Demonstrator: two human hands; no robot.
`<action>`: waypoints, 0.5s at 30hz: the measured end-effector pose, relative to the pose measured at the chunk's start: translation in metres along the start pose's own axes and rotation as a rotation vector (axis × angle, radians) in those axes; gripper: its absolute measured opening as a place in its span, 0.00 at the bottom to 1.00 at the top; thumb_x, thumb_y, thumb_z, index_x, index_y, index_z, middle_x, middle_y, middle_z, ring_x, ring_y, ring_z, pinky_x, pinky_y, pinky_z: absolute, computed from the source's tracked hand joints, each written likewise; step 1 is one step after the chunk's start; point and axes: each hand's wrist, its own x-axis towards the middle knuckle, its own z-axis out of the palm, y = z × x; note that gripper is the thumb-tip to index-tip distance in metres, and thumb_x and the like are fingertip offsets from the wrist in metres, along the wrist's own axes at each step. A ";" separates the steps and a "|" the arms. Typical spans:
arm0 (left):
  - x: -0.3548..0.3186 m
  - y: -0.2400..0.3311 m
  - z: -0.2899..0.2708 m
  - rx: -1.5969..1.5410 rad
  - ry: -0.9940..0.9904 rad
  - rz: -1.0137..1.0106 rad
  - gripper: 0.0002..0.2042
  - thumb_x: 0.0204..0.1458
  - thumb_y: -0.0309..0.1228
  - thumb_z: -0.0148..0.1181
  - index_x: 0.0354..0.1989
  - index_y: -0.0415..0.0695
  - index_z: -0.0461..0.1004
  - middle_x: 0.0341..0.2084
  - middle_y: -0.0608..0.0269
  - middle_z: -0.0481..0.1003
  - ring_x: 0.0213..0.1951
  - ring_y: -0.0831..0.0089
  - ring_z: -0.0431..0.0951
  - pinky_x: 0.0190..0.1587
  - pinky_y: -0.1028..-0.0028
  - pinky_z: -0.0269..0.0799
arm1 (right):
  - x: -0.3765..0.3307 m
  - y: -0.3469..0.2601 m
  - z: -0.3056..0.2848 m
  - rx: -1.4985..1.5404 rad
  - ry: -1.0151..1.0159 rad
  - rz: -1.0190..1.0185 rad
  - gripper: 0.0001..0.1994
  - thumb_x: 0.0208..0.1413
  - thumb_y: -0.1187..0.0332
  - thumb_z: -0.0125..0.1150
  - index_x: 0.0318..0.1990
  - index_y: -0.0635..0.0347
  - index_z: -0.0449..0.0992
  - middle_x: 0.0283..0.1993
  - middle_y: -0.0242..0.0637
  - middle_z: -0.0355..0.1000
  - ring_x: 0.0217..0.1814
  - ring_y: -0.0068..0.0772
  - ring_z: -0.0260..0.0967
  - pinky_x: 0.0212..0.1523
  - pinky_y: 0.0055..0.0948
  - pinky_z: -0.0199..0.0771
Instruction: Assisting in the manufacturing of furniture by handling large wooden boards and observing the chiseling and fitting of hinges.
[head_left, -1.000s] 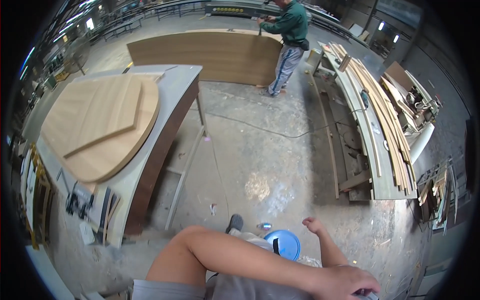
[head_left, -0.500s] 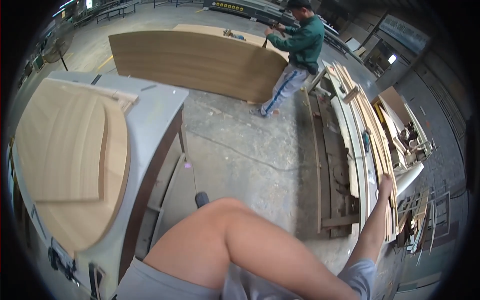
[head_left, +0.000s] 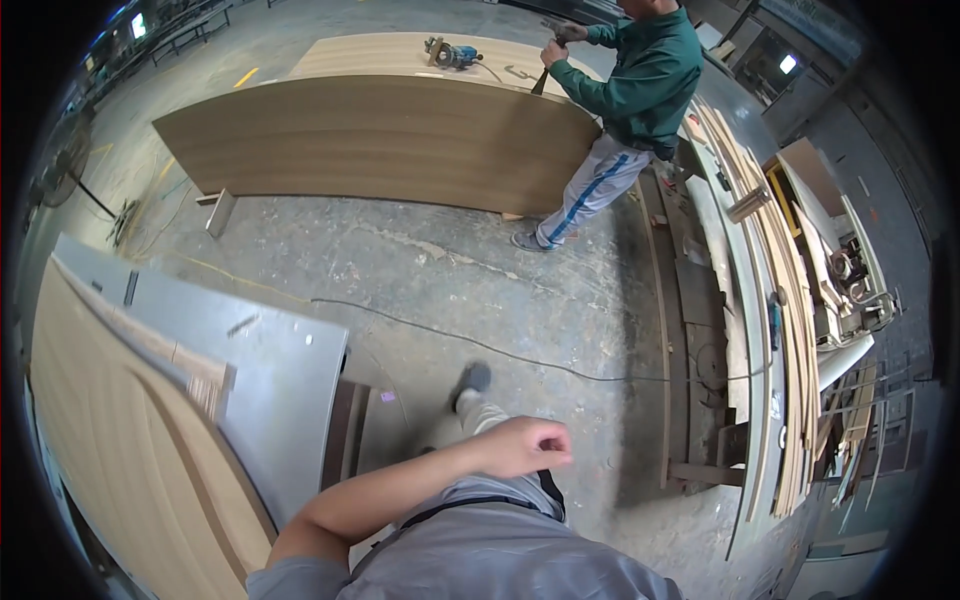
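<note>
My left hand [head_left: 525, 447] is in front of my body with its fingers curled into a loose fist. Nothing shows inside it. The forearm crosses over my grey shirt [head_left: 480, 560], and a black strap [head_left: 550, 486] hangs just below the hand at my waist. My right hand is out of view. To my left, a large curved wooden panel [head_left: 110, 400] lies on a grey-topped table [head_left: 285, 340], well apart from my hand.
Ahead, a person in a green jacket [head_left: 640, 90] holds tools at a long curved wooden panel [head_left: 380, 140]. A blue power tool [head_left: 455, 53] rests behind its edge. Wooden strips [head_left: 780, 330] cover a bench at right. A cable [head_left: 450, 345] crosses the floor.
My left forearm has swung from my right side to the front of my waist. My right hand, earlier by the wooden strips, has left the view. The view has shifted forward.
</note>
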 end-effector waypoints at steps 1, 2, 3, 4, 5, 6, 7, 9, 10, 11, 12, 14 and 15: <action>0.009 -0.008 -0.029 0.019 0.023 -0.064 0.10 0.53 0.35 0.56 0.36 0.41 0.72 0.30 0.66 0.74 0.33 0.79 0.71 0.37 0.77 0.69 | 0.005 0.027 -0.024 -0.044 -0.012 0.052 0.24 0.51 0.55 0.54 0.53 0.58 0.69 0.55 0.36 0.66 0.53 0.39 0.65 0.55 0.35 0.62; 0.018 -0.012 -0.059 0.026 0.069 -0.139 0.09 0.54 0.34 0.56 0.36 0.41 0.72 0.30 0.65 0.74 0.34 0.79 0.72 0.38 0.77 0.68 | 0.019 0.053 -0.042 -0.087 -0.029 0.103 0.23 0.51 0.56 0.54 0.53 0.58 0.69 0.54 0.37 0.67 0.52 0.38 0.66 0.53 0.35 0.64; 0.029 -0.027 -0.087 0.044 0.136 -0.150 0.09 0.54 0.34 0.56 0.36 0.41 0.72 0.29 0.65 0.74 0.33 0.79 0.72 0.37 0.77 0.68 | 0.043 0.076 -0.057 -0.134 -0.044 0.152 0.22 0.51 0.57 0.54 0.52 0.59 0.69 0.53 0.37 0.68 0.51 0.37 0.66 0.52 0.35 0.65; 0.041 -0.047 -0.117 0.058 0.204 -0.157 0.09 0.54 0.34 0.55 0.36 0.41 0.72 0.29 0.65 0.74 0.33 0.79 0.72 0.37 0.77 0.68 | 0.072 0.095 -0.070 -0.185 -0.059 0.202 0.22 0.51 0.57 0.54 0.51 0.59 0.70 0.51 0.37 0.69 0.49 0.36 0.67 0.50 0.34 0.66; 0.052 -0.059 -0.149 0.041 0.274 -0.198 0.09 0.54 0.35 0.55 0.36 0.41 0.72 0.28 0.65 0.74 0.31 0.79 0.72 0.35 0.77 0.69 | 0.103 0.107 -0.080 -0.237 -0.080 0.255 0.21 0.51 0.58 0.54 0.51 0.59 0.70 0.50 0.37 0.69 0.48 0.35 0.68 0.48 0.34 0.67; 0.062 -0.070 -0.179 0.022 0.344 -0.237 0.10 0.54 0.35 0.55 0.36 0.41 0.72 0.27 0.65 0.74 0.30 0.79 0.73 0.34 0.77 0.69 | 0.135 0.119 -0.089 -0.291 -0.101 0.309 0.20 0.51 0.59 0.53 0.50 0.60 0.70 0.48 0.38 0.70 0.47 0.34 0.68 0.47 0.33 0.68; 0.081 -0.065 -0.211 0.019 0.393 -0.395 0.11 0.53 0.37 0.56 0.36 0.42 0.73 0.27 0.63 0.75 0.30 0.76 0.73 0.34 0.75 0.69 | 0.161 0.133 -0.086 -0.327 -0.096 0.372 0.20 0.51 0.60 0.53 0.50 0.60 0.71 0.47 0.38 0.71 0.45 0.33 0.69 0.45 0.33 0.69; 0.088 -0.073 -0.275 -0.026 0.566 -0.586 0.12 0.51 0.38 0.56 0.35 0.42 0.74 0.27 0.60 0.76 0.31 0.73 0.75 0.34 0.73 0.70 | 0.228 0.138 -0.078 -0.433 -0.153 0.486 0.19 0.51 0.62 0.53 0.49 0.61 0.72 0.44 0.38 0.73 0.43 0.31 0.70 0.42 0.32 0.71; 0.108 -0.097 -0.304 -0.020 0.617 -0.609 0.12 0.51 0.39 0.56 0.36 0.43 0.74 0.27 0.59 0.76 0.31 0.72 0.75 0.34 0.73 0.70 | 0.324 0.130 -0.068 -0.458 -0.137 0.547 0.18 0.51 0.63 0.53 0.48 0.61 0.72 0.42 0.38 0.73 0.41 0.30 0.71 0.40 0.31 0.72; 0.116 -0.118 -0.339 0.117 0.631 -0.572 0.12 0.51 0.39 0.57 0.36 0.42 0.74 0.28 0.57 0.76 0.31 0.70 0.76 0.35 0.72 0.70 | 0.386 0.088 -0.093 -0.392 0.015 0.353 0.11 0.52 0.68 0.50 0.40 0.61 0.74 0.32 0.34 0.73 0.31 0.25 0.70 0.30 0.27 0.71; 0.092 -0.133 -0.365 0.249 0.736 -0.582 0.12 0.50 0.39 0.57 0.36 0.42 0.74 0.28 0.56 0.76 0.32 0.68 0.76 0.35 0.71 0.70 | 0.482 -0.003 -0.077 -0.051 0.253 0.495 0.07 0.55 0.71 0.48 0.37 0.59 0.73 0.29 0.31 0.71 0.27 0.21 0.66 0.24 0.23 0.67; 0.115 -0.113 -0.417 0.408 0.794 -0.448 0.12 0.49 0.38 0.58 0.36 0.42 0.73 0.30 0.54 0.76 0.33 0.65 0.76 0.36 0.70 0.71 | 0.572 -0.072 -0.132 0.299 0.340 0.406 0.09 0.55 0.68 0.53 0.42 0.58 0.72 0.34 0.28 0.70 0.34 0.20 0.67 0.33 0.20 0.68; 0.127 -0.103 -0.441 0.397 0.787 -0.455 0.12 0.49 0.38 0.58 0.36 0.42 0.73 0.30 0.54 0.76 0.33 0.65 0.76 0.36 0.70 0.71 | 0.612 -0.115 -0.141 0.249 0.389 0.378 0.10 0.56 0.67 0.53 0.43 0.58 0.72 0.35 0.28 0.71 0.34 0.19 0.67 0.33 0.20 0.68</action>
